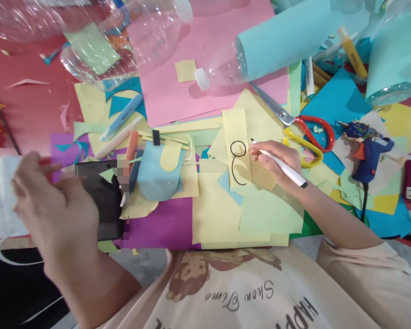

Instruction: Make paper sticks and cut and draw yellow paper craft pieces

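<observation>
My right hand (276, 160) is closed around a white marker with a black end (283, 167). Its tip rests beside black loops drawn on a pale yellow paper strip (236, 153). My left hand (51, 208) is raised near the camera at the left and blurred by motion. It hovers over a black phone (101, 201) and beside a white face mask (0, 196). Whether its fingers hold anything is unclear. A light blue paper-covered shape with a yellow arch (159, 173) lies between the hands.
Scissors with red and yellow handles (308, 130) and a blue glue gun (366, 153) lie to the right. Clear plastic bottles (222, 68), some wrapped in teal paper, stand at the back. Pink, yellow, purple and blue paper scraps and markers (121, 116) cover the table.
</observation>
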Tool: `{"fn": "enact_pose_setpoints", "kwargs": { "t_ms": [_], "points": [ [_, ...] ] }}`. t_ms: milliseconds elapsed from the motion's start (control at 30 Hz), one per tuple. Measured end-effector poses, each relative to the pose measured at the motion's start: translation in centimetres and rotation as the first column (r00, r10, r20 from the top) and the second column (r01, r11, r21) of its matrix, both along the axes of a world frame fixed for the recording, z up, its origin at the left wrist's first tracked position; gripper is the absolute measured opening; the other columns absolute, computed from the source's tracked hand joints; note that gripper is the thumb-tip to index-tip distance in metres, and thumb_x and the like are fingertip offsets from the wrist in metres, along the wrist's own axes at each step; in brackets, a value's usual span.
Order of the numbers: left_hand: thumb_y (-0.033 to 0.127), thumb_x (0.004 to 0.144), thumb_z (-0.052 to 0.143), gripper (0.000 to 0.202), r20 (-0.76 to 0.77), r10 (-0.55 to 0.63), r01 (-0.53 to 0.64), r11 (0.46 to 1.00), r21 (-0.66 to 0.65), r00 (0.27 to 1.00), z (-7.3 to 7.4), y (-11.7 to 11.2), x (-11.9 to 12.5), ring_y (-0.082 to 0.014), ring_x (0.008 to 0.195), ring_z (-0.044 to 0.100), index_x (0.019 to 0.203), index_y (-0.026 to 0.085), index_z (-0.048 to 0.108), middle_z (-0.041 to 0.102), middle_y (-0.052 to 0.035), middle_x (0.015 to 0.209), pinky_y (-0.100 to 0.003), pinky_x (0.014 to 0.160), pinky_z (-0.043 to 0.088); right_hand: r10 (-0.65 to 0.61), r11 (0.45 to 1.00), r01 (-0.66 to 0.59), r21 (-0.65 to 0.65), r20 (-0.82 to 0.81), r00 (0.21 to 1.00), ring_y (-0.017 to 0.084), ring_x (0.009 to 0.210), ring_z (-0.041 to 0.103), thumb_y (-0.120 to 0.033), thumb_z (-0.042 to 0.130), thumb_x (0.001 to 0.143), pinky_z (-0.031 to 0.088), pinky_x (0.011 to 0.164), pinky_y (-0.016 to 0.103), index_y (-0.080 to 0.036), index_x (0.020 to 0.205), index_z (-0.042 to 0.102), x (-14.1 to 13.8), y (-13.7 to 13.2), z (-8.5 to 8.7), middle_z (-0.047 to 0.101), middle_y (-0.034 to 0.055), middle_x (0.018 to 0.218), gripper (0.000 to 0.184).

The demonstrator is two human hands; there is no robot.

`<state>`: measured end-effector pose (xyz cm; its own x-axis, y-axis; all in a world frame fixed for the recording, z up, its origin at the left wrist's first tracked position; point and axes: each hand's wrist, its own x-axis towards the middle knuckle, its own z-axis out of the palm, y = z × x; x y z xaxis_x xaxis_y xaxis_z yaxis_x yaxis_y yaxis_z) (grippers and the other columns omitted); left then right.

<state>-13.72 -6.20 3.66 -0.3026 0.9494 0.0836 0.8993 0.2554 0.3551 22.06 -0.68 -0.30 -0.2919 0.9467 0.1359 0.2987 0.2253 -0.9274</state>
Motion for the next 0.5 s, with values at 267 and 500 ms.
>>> {"fn": "enact_pose_setpoints", "kwargs": {
  "t_ms": [267,500],
  "points": [
    [0.027,0.089,0.046,0.055,-0.019,0.236,-0.236,0.972,0.017,0.971,-0.6,0.7,0.0,-0.0353,0.123,0.055,0.143,0.016,0.040,0.058,-0.0135,0.135,-0.059,0.107,0.040,-0.008,1.000,0.008,0.001,-0.010,1.000,0.015,0.079,0.068,-0.040,0.055,0.092,0.057,0.076,0.032,-0.023,0.106,0.068,0.1,0.0,-0.3,0.073,0.0045,0.094,0.026],
    [0.021,0.082,0.055,0.045,-0.057,-0.047,0.063,0.942,0.329,0.997,-0.3,2.3,3.1,-0.0307,0.112,0.061,0.127,0.015,0.057,0.061,-0.0144,0.125,-0.049,0.095,0.051,-0.086,0.992,0.068,-0.107,-0.173,0.981,0.012,0.058,0.058,-0.053,0.054,0.089,0.048,0.053,0.027,-0.025,0.105,0.063,-0.1,0.1,-0.5,0.065,0.0001,0.075,0.034]
  ]
}}
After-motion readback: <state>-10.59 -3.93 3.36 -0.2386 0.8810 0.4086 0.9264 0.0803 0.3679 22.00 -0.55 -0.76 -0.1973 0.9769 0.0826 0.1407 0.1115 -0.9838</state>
